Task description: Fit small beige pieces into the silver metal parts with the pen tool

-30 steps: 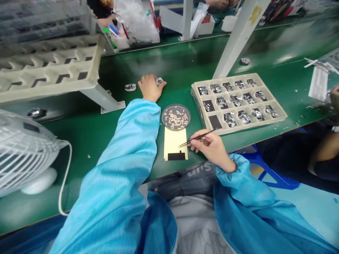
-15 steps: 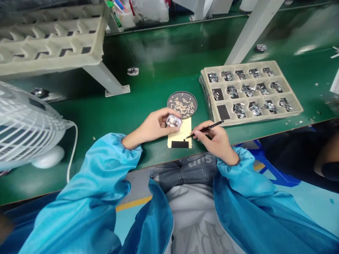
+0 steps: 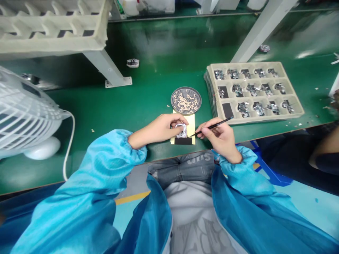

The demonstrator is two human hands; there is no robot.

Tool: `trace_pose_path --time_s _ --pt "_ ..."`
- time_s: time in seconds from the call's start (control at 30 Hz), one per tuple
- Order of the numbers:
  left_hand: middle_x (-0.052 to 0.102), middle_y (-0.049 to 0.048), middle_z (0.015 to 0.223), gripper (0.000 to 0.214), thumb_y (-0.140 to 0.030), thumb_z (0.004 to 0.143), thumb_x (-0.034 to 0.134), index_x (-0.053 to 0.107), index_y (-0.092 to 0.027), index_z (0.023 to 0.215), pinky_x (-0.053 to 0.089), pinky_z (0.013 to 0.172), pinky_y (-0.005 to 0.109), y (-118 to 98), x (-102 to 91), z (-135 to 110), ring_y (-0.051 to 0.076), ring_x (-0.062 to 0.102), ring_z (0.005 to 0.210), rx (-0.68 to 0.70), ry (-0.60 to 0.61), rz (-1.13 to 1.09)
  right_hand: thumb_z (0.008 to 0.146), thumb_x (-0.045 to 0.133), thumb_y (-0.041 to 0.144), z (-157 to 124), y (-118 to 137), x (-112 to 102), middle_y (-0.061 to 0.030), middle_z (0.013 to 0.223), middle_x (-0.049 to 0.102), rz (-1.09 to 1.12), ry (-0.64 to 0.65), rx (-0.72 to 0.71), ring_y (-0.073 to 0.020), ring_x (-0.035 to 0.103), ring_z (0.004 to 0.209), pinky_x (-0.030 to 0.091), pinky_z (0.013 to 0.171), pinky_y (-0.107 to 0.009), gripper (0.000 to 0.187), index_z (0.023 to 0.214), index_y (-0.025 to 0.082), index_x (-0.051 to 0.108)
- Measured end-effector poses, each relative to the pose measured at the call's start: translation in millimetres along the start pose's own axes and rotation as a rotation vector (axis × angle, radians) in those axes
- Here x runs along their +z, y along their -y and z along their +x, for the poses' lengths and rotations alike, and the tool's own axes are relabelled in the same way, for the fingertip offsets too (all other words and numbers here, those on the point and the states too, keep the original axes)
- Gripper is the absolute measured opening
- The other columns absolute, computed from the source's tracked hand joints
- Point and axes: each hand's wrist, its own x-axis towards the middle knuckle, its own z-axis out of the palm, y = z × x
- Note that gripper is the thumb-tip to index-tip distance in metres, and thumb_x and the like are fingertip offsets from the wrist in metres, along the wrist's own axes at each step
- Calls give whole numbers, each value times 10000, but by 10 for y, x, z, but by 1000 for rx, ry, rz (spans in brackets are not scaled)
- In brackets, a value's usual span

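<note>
My left hand (image 3: 169, 127) is closed around a small white rounded-square casing (image 3: 181, 131) with metallic parts inside. The casing is above a yellow sheet (image 3: 191, 121), its open side turned up towards me. A slim black pen-like tool (image 3: 215, 125) is pinched in my right hand (image 3: 215, 135). Its fine tip points left and down, just right of the casing and close to a black strip (image 3: 183, 141) on the sheet's near end. Whether the tip touches anything is too small to tell. Behind the sheet sits a round dark perforated dish (image 3: 173, 106) of small beige pieces.
A beige compartment tray (image 3: 254, 119) at the right holds several small metallic assemblies. A white fan (image 3: 29, 116) stands left, below a raised tray (image 3: 66, 44). Grey posts (image 3: 107, 68) rise from the green table (image 3: 150, 91). Another small casing (image 3: 132, 63) lies farther back. A person's arm (image 3: 327, 146) is at far right.
The casing in my left hand has moved nearer the black strip and turned its open side up. The black tool's tip has come to beside the casing. The camera view has shifted slightly.
</note>
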Motion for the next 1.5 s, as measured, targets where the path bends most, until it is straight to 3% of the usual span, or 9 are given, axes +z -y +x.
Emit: trace_pose_path --time_s 0.2,0.33,0.47,0.97,1.2,1.5 --pt "764 21 887 301 -186 863 620 785 -185 1115 465 652 251 -47 15 -5 145 624 721 -17 -41 51 951 770 390 58 61 76 -46 928 783 -26 -107 -161 -178 754 765 661 707 -341 226 966 234 607" --pt "776 26 916 340 -188 854 618 788 -190 1149 471 646 252 -26 17 -8 148 637 720 -32 -29 47 963 751 366 94 -30 109 -72 997 785 -128 -105 -277 -239 772 959 668 841 -432 160 1003 245 656" --pt "773 32 904 355 -207 854 629 788 -192 1171 461 623 255 7 30 -7 149 626 694 -48 -46 57 968 744 302 97 -87 89 -69 1027 789 -165 -77 -328 -253 775 1003 652 924 -478 106 1043 254 688" --pt "763 29 878 357 -212 854 632 792 -194 1173 455 624 256 -3 41 -7 146 605 689 -61 -59 68 975 714 206 102 -62 86 -70 1053 786 -253 -14 -383 -245 766 1038 633 949 -460 102 1064 252 701" --pt "745 12 838 384 -155 840 609 787 -203 1178 462 623 251 -42 4 -7 150 615 690 -53 -32 70 956 743 298 71 -46 63 -67 955 779 -293 -71 -366 -249 768 912 635 833 -431 108 1036 253 688" --pt "804 38 1046 333 -271 952 636 777 -213 1248 540 718 267 -68 -109 -2 175 703 817 -89 55 -11 952 737 222 60 -19 70 -68 985 779 -304 -15 -357 -243 764 945 630 874 -430 108 1051 246 702"
